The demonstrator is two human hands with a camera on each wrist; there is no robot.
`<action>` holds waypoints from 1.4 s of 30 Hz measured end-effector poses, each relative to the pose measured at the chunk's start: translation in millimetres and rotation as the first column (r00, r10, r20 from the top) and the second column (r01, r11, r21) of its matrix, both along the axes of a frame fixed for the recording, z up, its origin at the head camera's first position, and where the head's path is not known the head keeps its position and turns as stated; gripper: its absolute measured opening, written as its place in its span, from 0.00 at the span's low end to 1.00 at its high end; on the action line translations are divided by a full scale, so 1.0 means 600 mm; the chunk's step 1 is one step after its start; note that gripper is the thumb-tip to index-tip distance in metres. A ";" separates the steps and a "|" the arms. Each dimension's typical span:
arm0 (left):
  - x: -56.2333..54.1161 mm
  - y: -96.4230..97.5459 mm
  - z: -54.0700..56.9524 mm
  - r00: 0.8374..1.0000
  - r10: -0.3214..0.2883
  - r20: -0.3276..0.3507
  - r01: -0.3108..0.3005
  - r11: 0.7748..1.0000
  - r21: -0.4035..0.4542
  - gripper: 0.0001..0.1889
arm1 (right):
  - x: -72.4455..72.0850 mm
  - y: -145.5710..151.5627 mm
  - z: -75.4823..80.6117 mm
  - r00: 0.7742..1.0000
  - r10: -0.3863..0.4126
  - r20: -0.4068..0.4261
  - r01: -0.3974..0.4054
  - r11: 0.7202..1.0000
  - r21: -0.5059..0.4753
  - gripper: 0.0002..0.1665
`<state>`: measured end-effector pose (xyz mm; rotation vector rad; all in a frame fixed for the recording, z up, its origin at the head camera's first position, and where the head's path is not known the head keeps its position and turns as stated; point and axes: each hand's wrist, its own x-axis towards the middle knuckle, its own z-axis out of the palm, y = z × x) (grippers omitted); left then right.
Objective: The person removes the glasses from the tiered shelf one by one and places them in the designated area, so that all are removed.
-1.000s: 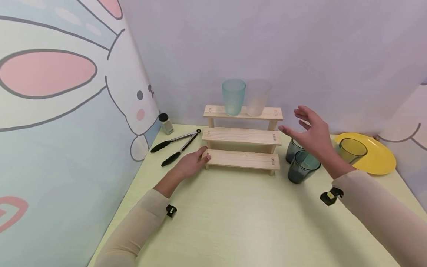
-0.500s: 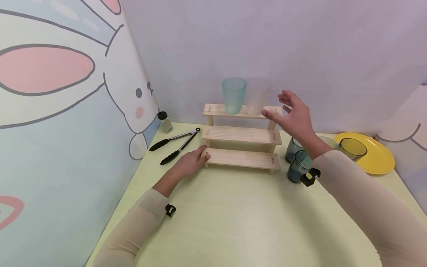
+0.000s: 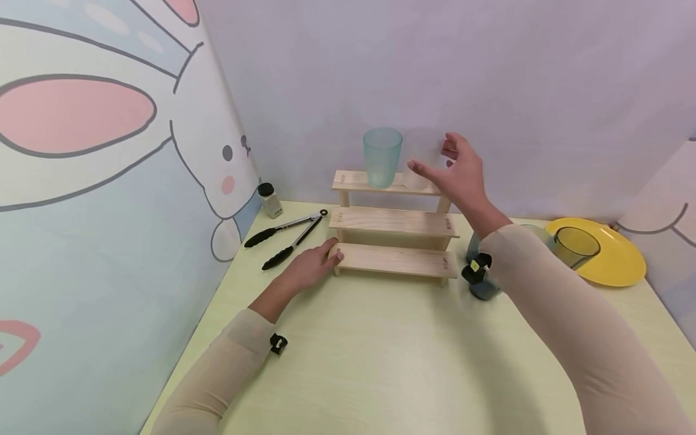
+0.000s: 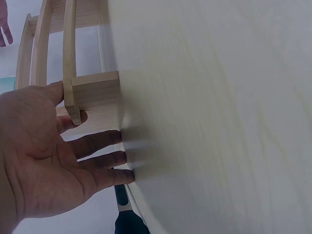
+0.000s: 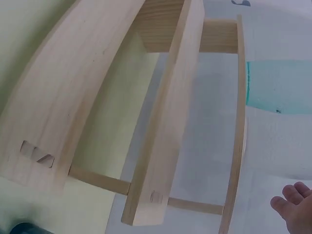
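Note:
A three-step wooden display stand (image 3: 391,222) stands against the back wall. My left hand (image 3: 311,267) holds the left end of its lowest board, thumb above and a finger beneath in the left wrist view, the other fingers spread. On the top step a turquoise frosted cup (image 3: 382,158) is upright beside a clear frosted cup (image 3: 422,146). Fingers parted, my right hand (image 3: 458,175) is at the clear cup's right side and partly covers it. In the right wrist view a gap shows between the right hand's fingers (image 5: 292,195) and that cup.
Black-tipped tongs (image 3: 293,232) and a black-capped jar (image 3: 270,200) lie left of the stand. Dark glasses (image 3: 484,289) stand to the right, partly behind my right forearm. An amber glass (image 3: 577,246) stands by a yellow plate (image 3: 620,266).
My right hand has moved left and up from over the dark glasses to the clear frosted cup. The left hand stays on the stand's lowest board.

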<state>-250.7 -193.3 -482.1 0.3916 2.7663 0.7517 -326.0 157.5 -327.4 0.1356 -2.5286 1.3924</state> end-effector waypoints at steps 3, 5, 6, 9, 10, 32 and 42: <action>0.000 0.000 0.000 1.000 0.002 -0.004 -0.002 1.000 -0.003 0.41 | -0.010 -0.010 0.005 0.999 -0.016 0.030 0.016 1.000 -0.006 0.72; 0.000 -0.001 -0.001 1.000 0.003 -0.009 -0.004 1.000 -0.003 0.40 | -0.016 -0.016 0.009 0.998 -0.021 0.059 0.023 0.999 -0.026 0.72; 0.000 -0.001 -0.001 1.000 0.004 -0.011 -0.004 1.000 -0.003 0.40 | -0.019 -0.018 0.011 0.997 -0.022 0.074 0.025 0.999 -0.041 0.71; -0.001 0.000 -0.003 1.000 0.002 -0.015 -0.002 1.000 -0.002 0.40 | -0.028 -0.023 0.015 0.994 -0.011 0.107 0.022 0.995 -0.097 0.70; -0.001 0.000 -0.004 1.000 0.002 -0.016 -0.002 1.000 -0.002 0.40 | -0.031 -0.024 0.016 0.994 -0.004 0.111 0.017 0.993 -0.113 0.70; 0.003 0.000 -0.002 1.000 0.003 -0.007 -0.003 1.000 0.002 0.40 | -0.045 -0.025 0.001 0.993 0.074 0.089 -0.044 0.953 -0.301 0.57; 0.001 -0.003 -0.003 1.000 0.014 0.003 -0.014 1.000 -0.004 0.40 | -0.049 -0.027 -0.007 0.992 0.099 0.083 -0.061 0.925 -0.374 0.54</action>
